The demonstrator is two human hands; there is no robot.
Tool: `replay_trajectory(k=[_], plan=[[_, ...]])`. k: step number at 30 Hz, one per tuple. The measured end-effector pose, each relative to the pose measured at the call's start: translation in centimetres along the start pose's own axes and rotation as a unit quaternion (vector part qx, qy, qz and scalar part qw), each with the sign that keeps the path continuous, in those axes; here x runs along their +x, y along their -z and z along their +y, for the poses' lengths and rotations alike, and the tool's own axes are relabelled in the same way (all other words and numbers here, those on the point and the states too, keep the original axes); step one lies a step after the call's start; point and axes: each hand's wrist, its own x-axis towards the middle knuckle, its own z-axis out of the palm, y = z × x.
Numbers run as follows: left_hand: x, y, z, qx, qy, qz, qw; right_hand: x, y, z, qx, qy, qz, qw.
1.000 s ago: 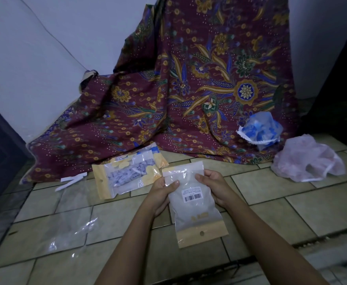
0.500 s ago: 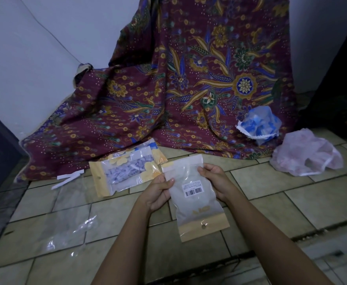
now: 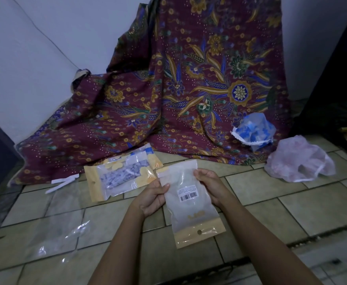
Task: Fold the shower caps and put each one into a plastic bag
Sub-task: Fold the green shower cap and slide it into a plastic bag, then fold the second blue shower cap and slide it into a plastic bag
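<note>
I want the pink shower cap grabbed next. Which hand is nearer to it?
Right. The right hand sits left of the pink shower cap; the left hand lies farther left, beyond the barcoded bag.

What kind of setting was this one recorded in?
Likely a home, working on the floor: beige floor tiles, a white wall, a batik cloth draped at the back. The left hand and right hand hold a plastic bag.

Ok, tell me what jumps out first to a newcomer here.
The left hand and right hand hold a frosted barcode-labelled bag at centre. Behind, a maroon floral cloth drapes down the wall. At right lie a blue shower cap and a pink shower cap.
</note>
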Motion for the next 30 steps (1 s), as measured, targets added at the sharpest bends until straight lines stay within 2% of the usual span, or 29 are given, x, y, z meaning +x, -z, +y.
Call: replay_trajectory(k=[5,9,13,17,20,22,23,24,25,26,27,28,29,30], plan=[[-0.3,-0.6,0.1,-0.018,0.0,0.036,0.999,0.1,0.2,0.1,-0.009,0.006,0.001,1.0],[-0.5,-1.2,0.0,-0.012,0.012,0.08,0.997,0.5,0.2,0.4,0.031,0.034,0.021,0.999],[-0.8,-2.9,0.3,0.085,0.026,0.126,0.988,0.8,0.3,0.5,0.062,0.058,0.028,0.996],[-0.6,-4.1,1.9,0.176,-0.037,0.181,0.967,0.7,0.4,0.4,0.071,0.068,0.044,0.994],[-0.2,-5.3,4.0,0.286,-0.139,0.253,0.913,0.6,0.6,0.4,0.067,0.047,0.057,0.995],[0.0,-6.0,5.4,0.37,-0.248,0.28,0.85,0.7,0.8,0.4,0.077,0.039,0.057,0.995],[0.0,-6.2,6.1,0.422,-0.304,0.277,0.808,0.7,0.8,0.4,0.08,0.038,0.058,0.994],[0.0,-6.1,6.5,0.488,-0.35,0.274,0.751,0.7,0.9,0.4,0.079,0.037,0.06,0.994],[0.1,-5.6,6.9,0.57,-0.381,0.28,0.673,0.7,1.0,0.4,0.076,0.037,0.06,0.995],[0.4,-4.7,6.9,0.662,-0.39,0.299,0.566,0.7,1.0,0.4,0.073,0.037,0.061,0.995],[0.8,-3.4,6.7,0.74,-0.378,0.326,0.451,0.6,1.0,0.4,0.07,0.037,0.06,0.995],[1.0,-2.2,6.3,0.79,-0.342,0.352,0.367,0.6,1.0,0.4,0.07,0.038,0.06,0.995],[1.3,-1.1,5.6,0.819,-0.309,0.364,0.317,0.5,0.9,0.4,0.072,0.04,0.061,0.995],[1.4,-0.3,5.0,0.839,-0.271,0.362,0.301,0.4,0.9,0.3,0.074,0.042,0.065,0.994]])
